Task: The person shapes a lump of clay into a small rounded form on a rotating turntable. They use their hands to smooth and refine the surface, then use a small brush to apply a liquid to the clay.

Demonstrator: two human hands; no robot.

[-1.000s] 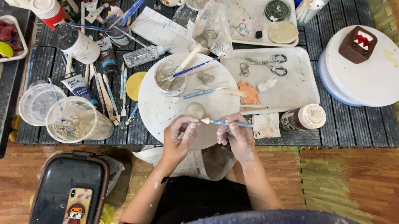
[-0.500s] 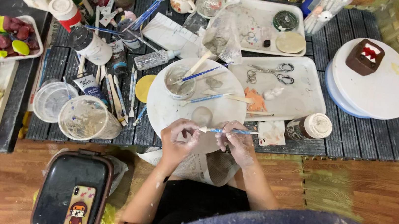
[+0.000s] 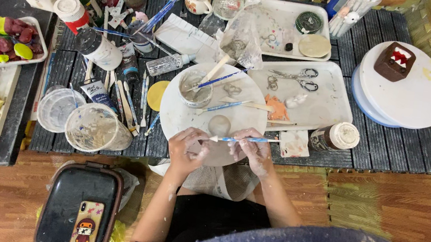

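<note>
Right hand [image 3: 255,151] pinched thin blue brush [image 3: 245,139] mid-handle near plate's [image 3: 173,114] front edge; light, stiff. Left hand [image 3: 187,149] curled, contents unclear.

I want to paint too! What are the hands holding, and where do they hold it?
The right hand holds a thin blue-handled tool near its tip end. The left hand pinches something too small to identify.
</note>
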